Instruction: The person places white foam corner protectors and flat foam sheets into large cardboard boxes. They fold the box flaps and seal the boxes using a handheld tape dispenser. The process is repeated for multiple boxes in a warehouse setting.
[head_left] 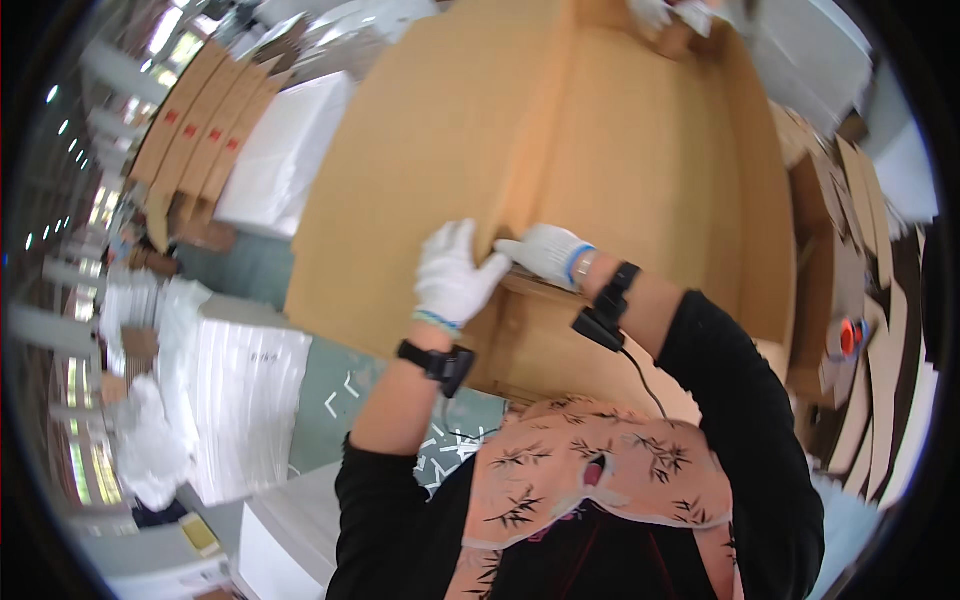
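hands (455, 275) (548, 254) on cardboard (425, 160), left one spread

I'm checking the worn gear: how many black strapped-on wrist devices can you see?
2: the left wrist device, on the forearm behind the left hand, and the right wrist device, behind the right hand. More could be hidden.

At left, a white stack (250, 400) borders green floor (325, 430), with brown cartons (205, 125) beyond.
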